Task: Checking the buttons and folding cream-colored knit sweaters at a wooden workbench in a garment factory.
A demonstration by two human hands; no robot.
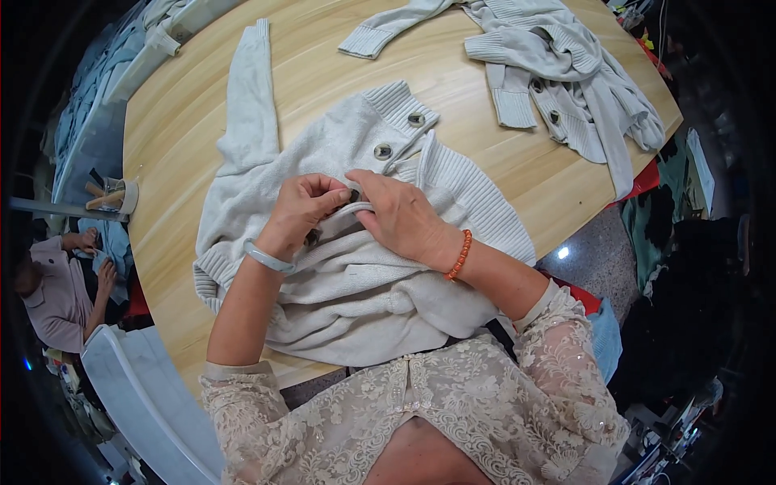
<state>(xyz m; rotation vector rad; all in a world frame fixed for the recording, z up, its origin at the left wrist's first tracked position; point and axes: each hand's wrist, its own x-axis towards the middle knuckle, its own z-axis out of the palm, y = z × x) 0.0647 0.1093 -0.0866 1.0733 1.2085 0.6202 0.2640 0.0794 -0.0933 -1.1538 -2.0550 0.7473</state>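
Note:
A light grey knit cardigan [323,153] lies spread before me, one sleeve stretched toward the far left. Two dark, mottled buttons [382,151] show on its ribbed front band, beyond my hands. My left hand [305,212] pinches a dark button [353,195] between thumb and fingertips at the band's edge. Close against it, my right hand [402,217] is closed on the knit edge by the same button, its fingertips partly hidden in the folds. Another dark button peeks out under my left hand. Bunched cloth lies between my forearms.
More light grey cardigans [558,81] lie heaped at the table's far right. On the left edge of the wooden table [178,121] stands a small cup [121,196] with wooden-handled tools. A co-worker [61,283] handles blue cloth at the left. A white plastic chair [145,388] is at the lower left.

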